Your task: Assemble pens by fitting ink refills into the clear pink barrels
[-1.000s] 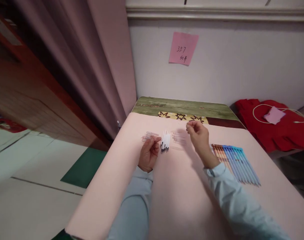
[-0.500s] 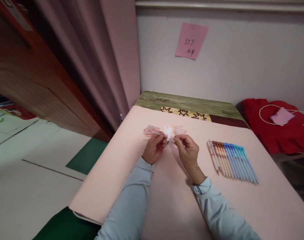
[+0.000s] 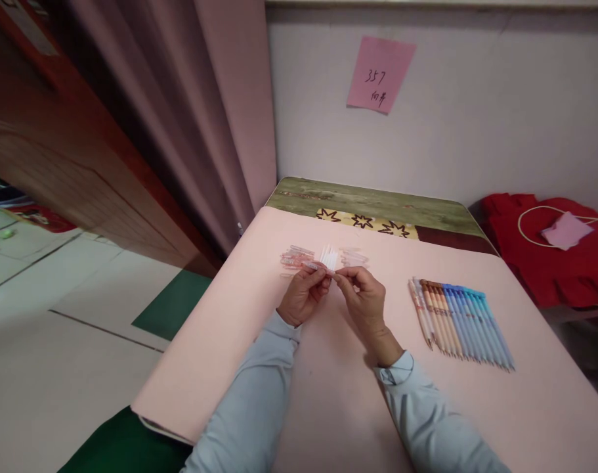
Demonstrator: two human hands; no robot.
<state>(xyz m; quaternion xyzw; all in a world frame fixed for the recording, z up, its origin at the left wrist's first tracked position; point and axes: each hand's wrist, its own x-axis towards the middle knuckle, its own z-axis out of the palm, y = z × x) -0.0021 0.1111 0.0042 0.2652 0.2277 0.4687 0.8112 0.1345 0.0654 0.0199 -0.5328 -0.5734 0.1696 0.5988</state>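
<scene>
My left hand (image 3: 304,297) is closed around a clear, pinkish pen barrel (image 3: 316,265), which lies roughly level across its fingertips. At the barrel's right end, the thumb and forefinger of my right hand (image 3: 365,303) are pinched together; whatever sits between them is too small to make out. Just beyond the hands lie several white pen refills (image 3: 329,255) side by side. To their left is a small pile of pinkish clear barrels (image 3: 297,255), partly behind my left hand. On the right of the refills is a pile of pale clear pen parts (image 3: 352,256).
A neat row of pens (image 3: 461,323), brown through blue to turquoise, lies right of my hands on the pink table cover (image 3: 328,394). Red cloth (image 3: 515,230) with a white cord is beyond the right edge. A curtain (image 3: 239,98) hangs at the left.
My right hand has moved left, bringing its pinched fingers to the end of the barrel in my left hand. The left hand stays nearly in place.
</scene>
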